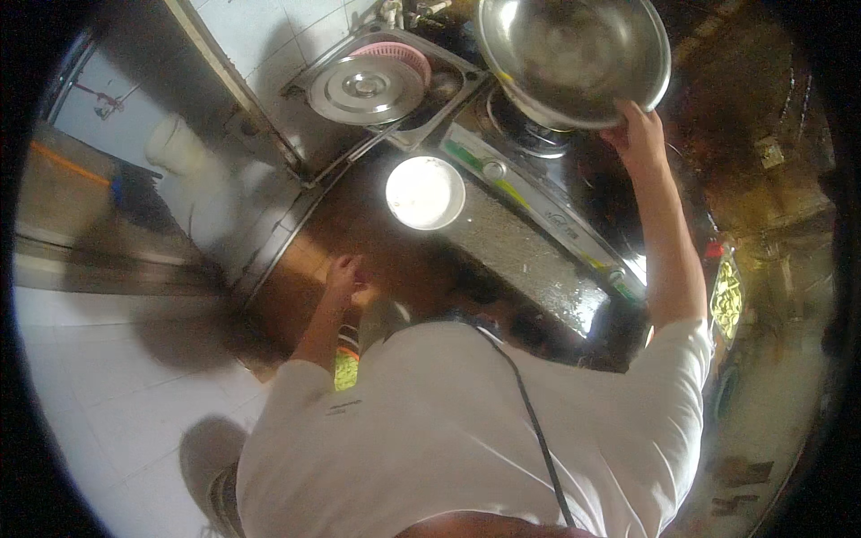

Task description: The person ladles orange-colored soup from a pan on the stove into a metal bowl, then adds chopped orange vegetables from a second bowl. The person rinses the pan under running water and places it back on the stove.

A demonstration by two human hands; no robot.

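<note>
A large metal basin (572, 47) is tilted above the gas stove (538, 208) at the top of the view. My right hand (632, 134) grips its near rim, fingers partly hidden by the metal. The basin covers part of the burner (531, 128) below it. My left hand (346, 274) hangs low at the left, in front of my body, its fingers loosely bent and apart with nothing seen in them. Between the hands, a white bowl (425, 193) rests near the stove's front edge; its inside looks bright and washed out.
A steel sink (464, 84) lies left of the stove, with a round metal lid (366, 91) and a pink plastic basket (403, 54) over it. Taps (403, 12) stand behind. A wet strip of counter (525, 269) runs before the stove. A yellow-green packet (726, 299) is at the right.
</note>
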